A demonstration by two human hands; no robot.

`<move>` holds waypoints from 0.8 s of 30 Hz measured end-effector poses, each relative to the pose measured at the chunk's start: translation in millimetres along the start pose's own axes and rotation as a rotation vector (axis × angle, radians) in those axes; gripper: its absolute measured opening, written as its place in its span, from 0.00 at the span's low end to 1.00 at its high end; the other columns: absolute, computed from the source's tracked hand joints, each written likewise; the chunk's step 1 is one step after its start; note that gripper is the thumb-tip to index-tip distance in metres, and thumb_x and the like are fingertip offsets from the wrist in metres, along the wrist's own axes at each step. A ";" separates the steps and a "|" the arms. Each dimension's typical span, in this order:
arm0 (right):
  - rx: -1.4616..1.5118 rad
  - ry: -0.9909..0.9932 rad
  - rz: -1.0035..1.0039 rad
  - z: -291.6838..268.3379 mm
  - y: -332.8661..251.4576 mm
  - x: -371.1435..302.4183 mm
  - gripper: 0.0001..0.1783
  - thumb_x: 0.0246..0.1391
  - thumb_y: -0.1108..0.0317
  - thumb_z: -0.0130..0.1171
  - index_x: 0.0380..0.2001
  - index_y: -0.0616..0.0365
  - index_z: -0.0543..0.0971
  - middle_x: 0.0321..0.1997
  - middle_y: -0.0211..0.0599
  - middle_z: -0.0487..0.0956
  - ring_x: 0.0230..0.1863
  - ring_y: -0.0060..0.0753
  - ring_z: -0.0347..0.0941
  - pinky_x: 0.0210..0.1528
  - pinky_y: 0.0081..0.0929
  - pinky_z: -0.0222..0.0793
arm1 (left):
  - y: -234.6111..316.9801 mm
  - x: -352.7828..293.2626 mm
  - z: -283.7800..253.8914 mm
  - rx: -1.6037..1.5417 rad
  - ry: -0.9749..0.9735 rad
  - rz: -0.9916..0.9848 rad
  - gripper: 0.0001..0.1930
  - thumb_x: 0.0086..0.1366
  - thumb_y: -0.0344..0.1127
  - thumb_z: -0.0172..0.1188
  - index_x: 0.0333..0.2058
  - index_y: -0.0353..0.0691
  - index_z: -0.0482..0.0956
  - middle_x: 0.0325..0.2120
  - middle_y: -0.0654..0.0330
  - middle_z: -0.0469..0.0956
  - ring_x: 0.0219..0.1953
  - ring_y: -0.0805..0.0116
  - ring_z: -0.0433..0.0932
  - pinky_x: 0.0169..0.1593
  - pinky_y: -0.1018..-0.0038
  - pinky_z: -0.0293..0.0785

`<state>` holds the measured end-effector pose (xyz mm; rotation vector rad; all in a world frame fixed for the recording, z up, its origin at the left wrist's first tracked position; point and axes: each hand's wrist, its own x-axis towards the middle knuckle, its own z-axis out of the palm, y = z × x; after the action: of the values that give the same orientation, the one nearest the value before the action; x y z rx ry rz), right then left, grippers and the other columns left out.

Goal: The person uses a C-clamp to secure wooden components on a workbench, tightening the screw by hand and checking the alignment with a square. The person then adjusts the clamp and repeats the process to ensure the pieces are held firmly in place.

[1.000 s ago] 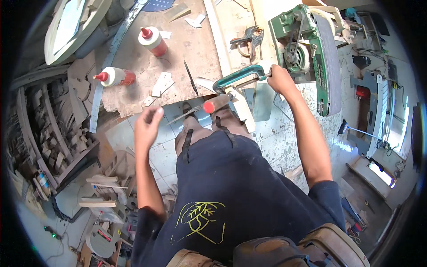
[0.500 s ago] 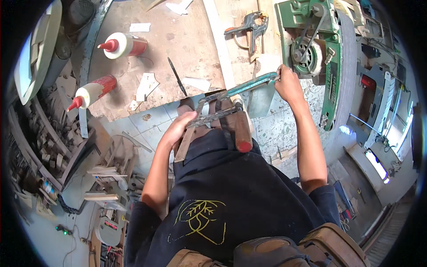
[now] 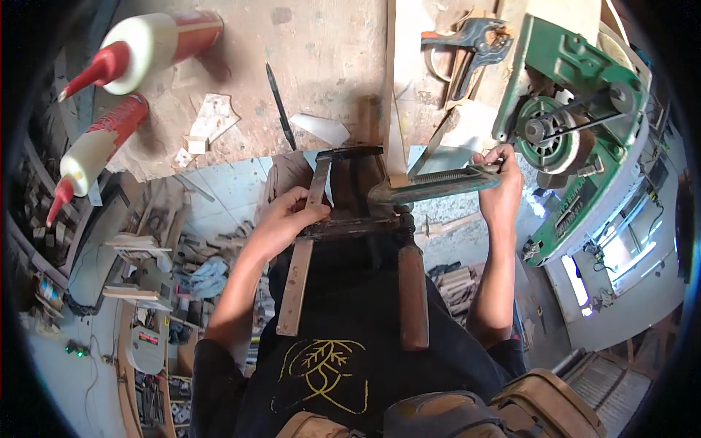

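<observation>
My left hand (image 3: 283, 225) is closed around the steel bar of a bar clamp (image 3: 294, 288). The clamp's dark sliding arm extends to the right, and its brown wooden handle (image 3: 413, 299) hangs down in front of my dark shirt. My right hand (image 3: 501, 181) grips the right end of a teal C-clamp (image 3: 438, 190), its fingers at the end of the threaded screw. The C-clamp lies roughly level at the table's near edge, its left end close above the bar clamp's arm. Whether the two clamps touch, I cannot tell.
Two glue bottles with red tips, an upper one (image 3: 150, 51) and a lower one (image 3: 102, 142), lie on the worktable (image 3: 321, 73) at left. A black pencil-like stick (image 3: 279, 106) and pale offcuts lie nearer. Spring clamp (image 3: 471, 47) and green belt-driven machine (image 3: 577, 124) are at right.
The view has shifted, so the table things look larger. The C-clamp has turned and come lower, its screw now visible. The bar clamp's handle hangs lower in view. Both hands keep their grip.
</observation>
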<state>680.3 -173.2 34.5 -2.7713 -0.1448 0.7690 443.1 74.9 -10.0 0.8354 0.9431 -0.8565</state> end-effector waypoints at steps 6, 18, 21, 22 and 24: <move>0.016 -0.047 0.060 1.2 7.2 4.9 0.10 0.53 0.74 0.63 0.28 0.59 0.69 0.20 0.33 0.75 0.24 0.18 0.65 0.30 0.21 0.65 | 1.5 0.7 6.2 -0.097 -0.036 -0.013 0.11 0.62 0.32 0.62 0.41 0.36 0.74 0.34 0.62 0.78 0.38 0.75 0.76 0.44 0.79 0.69; 0.021 -0.102 0.075 -0.6 15.3 11.0 0.10 0.52 0.76 0.61 0.29 0.60 0.68 0.21 0.33 0.74 0.26 0.19 0.70 0.32 0.21 0.66 | -1.8 1.0 14.3 -0.026 0.005 -0.051 0.13 0.64 0.35 0.62 0.42 0.35 0.72 0.33 0.60 0.79 0.37 0.75 0.77 0.44 0.77 0.71; -0.063 -0.142 0.052 -9.9 5.2 13.3 0.10 0.52 0.75 0.61 0.29 0.61 0.68 0.22 0.42 0.78 0.29 0.33 0.78 0.33 0.28 0.69 | -3.2 -3.6 18.6 -0.174 0.002 -0.025 0.12 0.63 0.34 0.61 0.42 0.35 0.72 0.32 0.58 0.80 0.37 0.73 0.78 0.44 0.77 0.72; -0.142 -0.181 0.079 -13.3 1.2 14.2 0.10 0.52 0.74 0.60 0.29 0.62 0.68 0.23 0.48 0.79 0.31 0.43 0.81 0.34 0.33 0.71 | -2.5 -5.5 21.8 -0.241 0.003 -0.010 0.12 0.63 0.33 0.61 0.42 0.35 0.72 0.33 0.58 0.80 0.37 0.72 0.78 0.44 0.77 0.72; -0.154 -0.204 0.077 -11.2 4.2 17.5 0.10 0.52 0.72 0.60 0.29 0.63 0.68 0.24 0.53 0.79 0.33 0.51 0.80 0.34 0.37 0.71 | -5.2 -6.5 26.0 -0.308 0.001 0.006 0.11 0.63 0.33 0.60 0.41 0.35 0.72 0.33 0.57 0.80 0.37 0.71 0.79 0.44 0.77 0.73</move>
<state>701.2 -176.8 34.0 -2.8499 -0.1416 1.1041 444.7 51.5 3.9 0.5729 1.0415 -0.6832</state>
